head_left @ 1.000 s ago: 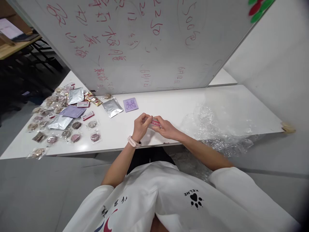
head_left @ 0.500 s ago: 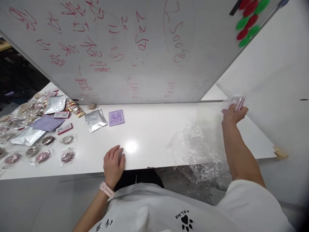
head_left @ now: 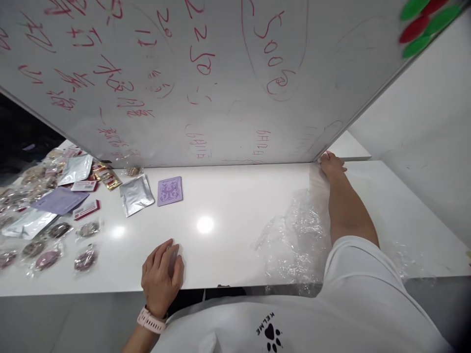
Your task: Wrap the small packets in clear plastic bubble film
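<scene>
My left hand (head_left: 162, 274) rests on the front edge of the white table (head_left: 221, 245), fingers loosely bent and apart, with nothing visible in it. A pink watch band is on that wrist. Stretched forward, my right hand (head_left: 333, 165) is at the lower right corner of the whiteboard (head_left: 235, 113). Its fingertips are partly hidden by the board's edge, and a small pinkish bit shows at them; what it is cannot be made out. Crumpled clear plastic film (head_left: 294, 240) lies below my right forearm. A purple patterned square packet (head_left: 170, 191) and a silver pouch (head_left: 136, 195) lie beyond my left hand.
At the left lie several wrapped round pieces (head_left: 47, 259), a purple pouch (head_left: 61, 200), red-and-white small packs (head_left: 87, 210) and a gold sachet (head_left: 106, 175). Red and green magnets (head_left: 417, 29) are on the board. A wall (head_left: 434, 132) stands at the right.
My right hand has moved left to the board's corner; the clear-wrapped small packet it held is no longer plainly visible. My left hand stays on the table edge. The view has shifted.
</scene>
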Motion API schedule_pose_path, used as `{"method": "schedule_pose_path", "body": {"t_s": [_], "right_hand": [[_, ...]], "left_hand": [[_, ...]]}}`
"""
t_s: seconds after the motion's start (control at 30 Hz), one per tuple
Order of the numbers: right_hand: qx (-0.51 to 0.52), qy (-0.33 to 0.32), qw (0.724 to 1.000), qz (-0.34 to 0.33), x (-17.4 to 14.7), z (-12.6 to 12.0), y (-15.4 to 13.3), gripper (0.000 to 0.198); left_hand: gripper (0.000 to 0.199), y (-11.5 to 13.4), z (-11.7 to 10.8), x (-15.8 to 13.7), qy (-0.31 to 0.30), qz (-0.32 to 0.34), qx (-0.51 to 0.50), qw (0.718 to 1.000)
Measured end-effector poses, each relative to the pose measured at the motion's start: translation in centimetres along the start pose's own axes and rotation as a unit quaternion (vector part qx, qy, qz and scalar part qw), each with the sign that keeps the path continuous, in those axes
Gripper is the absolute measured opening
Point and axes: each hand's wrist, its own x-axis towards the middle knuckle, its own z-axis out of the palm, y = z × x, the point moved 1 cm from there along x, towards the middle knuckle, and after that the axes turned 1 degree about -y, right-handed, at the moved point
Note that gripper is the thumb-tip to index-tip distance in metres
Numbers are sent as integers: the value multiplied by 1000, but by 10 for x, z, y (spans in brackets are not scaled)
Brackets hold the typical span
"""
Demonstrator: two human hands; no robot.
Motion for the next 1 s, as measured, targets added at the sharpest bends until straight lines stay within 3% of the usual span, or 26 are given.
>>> {"method": "schedule_pose_path", "body": {"t_s": [0.1,0.2,0.33,0.43,0.5,0.57,0.63,0.7,0.77,0.87,1.0], "right_hand": [[-33,-14,996,88,-12,3,0,48],[-49,-46,991,114,-16,-5,-13,59],[-95,-110,980,134,-16,-51,-42,82],[-75,-156,984,38,-54,-107,-61,70],[4,-219,972,-82,-111,-139,-69,62],[23,-294,933,-208,-188,-156,-73,59],[-22,-316,905,-284,-267,-150,-75,68],[-86,-247,936,-235,-330,-127,-75,78],[-123,-225,951,-170,-370,-96,-80,76],[-127,-232,954,-140,-391,-57,-103,75],[-20,-289,934,-210,-397,-31,-160,73]], "left_hand": [[32,1,0,0,-5,-8,-4,1000],[31,1,-1,0,-3,-5,-2,1000],[29,1,-1,1,-5,1,-4,1000],[27,0,-1,2,-12,5,-7,1000],[27,1,-1,3,-15,5,-16,1000],[27,2,-1,2,-17,1,-29,999],[27,2,0,2,-20,-1,-38,999],[27,1,-1,1,-20,-4,-46,999],[26,0,-2,1,-28,-10,-57,998],[24,2,-6,6,-68,-32,-101,992],[35,21,-6,18,-152,-41,-212,965]]}}
